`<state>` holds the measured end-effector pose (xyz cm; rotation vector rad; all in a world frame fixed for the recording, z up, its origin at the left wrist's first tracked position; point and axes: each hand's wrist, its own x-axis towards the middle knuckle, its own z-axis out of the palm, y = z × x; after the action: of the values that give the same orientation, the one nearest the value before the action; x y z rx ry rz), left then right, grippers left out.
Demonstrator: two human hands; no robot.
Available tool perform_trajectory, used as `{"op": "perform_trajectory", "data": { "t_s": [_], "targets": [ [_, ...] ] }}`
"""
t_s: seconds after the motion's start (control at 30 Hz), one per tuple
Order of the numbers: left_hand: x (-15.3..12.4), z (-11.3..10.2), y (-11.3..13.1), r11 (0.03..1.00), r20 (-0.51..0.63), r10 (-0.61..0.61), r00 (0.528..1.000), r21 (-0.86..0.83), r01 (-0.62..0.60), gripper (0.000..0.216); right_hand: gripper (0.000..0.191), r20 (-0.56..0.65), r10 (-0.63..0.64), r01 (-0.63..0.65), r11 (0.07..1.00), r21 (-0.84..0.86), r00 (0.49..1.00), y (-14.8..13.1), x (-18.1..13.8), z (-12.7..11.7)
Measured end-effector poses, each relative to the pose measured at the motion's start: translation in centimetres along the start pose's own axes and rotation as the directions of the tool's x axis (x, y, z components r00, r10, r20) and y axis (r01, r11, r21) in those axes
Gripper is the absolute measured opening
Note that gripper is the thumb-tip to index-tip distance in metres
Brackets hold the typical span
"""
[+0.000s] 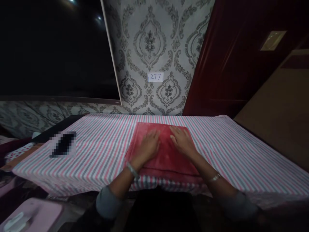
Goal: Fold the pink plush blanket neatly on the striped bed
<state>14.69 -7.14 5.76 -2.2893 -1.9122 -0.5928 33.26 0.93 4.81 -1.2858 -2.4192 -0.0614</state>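
A red folded cloth (pixel 166 161), perhaps a towel, lies flat near the front edge of the table, with a dark line along its near side. My left hand (pixel 150 144) rests on its left half, fingers stretched out and a little blurred. On the upper right part of the cloth lies my right hand (pixel 182 139), palm down with the fingers spread. Neither hand grips anything. Each wrist wears a bracelet. Under the cloth is a tablecloth (pixel 101 145) striped in pink, grey and white.
A pixelated dark item (pixel 63 145) lies on the left of the table. Behind stand a large black screen (pixel 58 51), a patterned wall with a paper label (pixel 155 76) reading 277, and a dark red panel (pixel 231 58). A pink stool-like surface (pixel 45 209) is at lower left.
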Motion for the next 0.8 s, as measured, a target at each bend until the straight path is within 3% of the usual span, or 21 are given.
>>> {"op": "perform_trajectory", "data": {
  "t_s": [0.1, 0.2, 0.33, 0.43, 0.8],
  "targets": [
    [5.4, -0.5, -1.5, 0.992, 0.095, -0.065, 0.993, 0.110, 0.054, 0.056, 0.056, 0.131, 0.076, -0.068, 0.996, -0.062, 0.989, -1.8, 4.8, 0.5],
    [7.6, 1.6, -3.0, 0.981, 0.147, -0.089, 0.985, 0.186, 0.060, 0.056, 0.055, 0.201, 0.089, -0.074, 0.994, -0.081, 0.976, -2.0, 6.5, 2.5],
    [6.4, 6.0, -4.5, 0.971, 0.143, -0.129, 0.981, 0.217, 0.096, 0.057, 0.056, 0.189, 0.050, -0.035, 0.996, -0.081, 0.981, -1.0, 5.4, 6.4],
    [5.5, 7.9, -5.0, 0.971, 0.111, -0.113, 0.987, 0.222, 0.087, 0.056, 0.055, 0.147, 0.051, -0.039, 0.996, -0.079, 0.988, -0.5, 4.5, 8.3],
    [5.8, 8.3, -5.4, 0.974, 0.095, -0.101, 0.990, 0.212, 0.079, 0.057, 0.056, 0.184, 0.049, -0.032, 0.995, -0.094, 0.982, -0.5, 4.6, 7.8]
  ]
}}
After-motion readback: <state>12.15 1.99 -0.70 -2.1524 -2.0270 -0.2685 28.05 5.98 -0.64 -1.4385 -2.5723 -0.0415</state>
